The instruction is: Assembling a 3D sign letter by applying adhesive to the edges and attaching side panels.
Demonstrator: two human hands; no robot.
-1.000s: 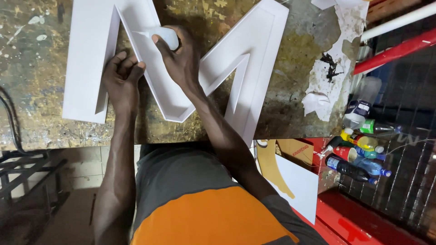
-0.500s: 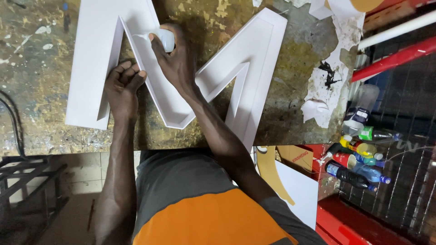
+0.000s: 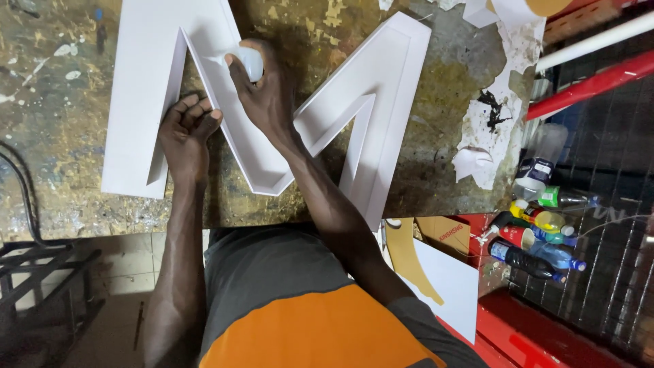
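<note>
Warm overhead light, sharp focus, dim lower corners (soft shadows)

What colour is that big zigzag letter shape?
White letter shape, seen clearly in the head view.

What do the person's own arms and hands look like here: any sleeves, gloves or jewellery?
Both arms are bare to the upper arm. The left hand and right hand wear no gloves, and no rings, watch or bracelets show. The only clothing in view is a short-sleeved grey and orange shirt.
</note>
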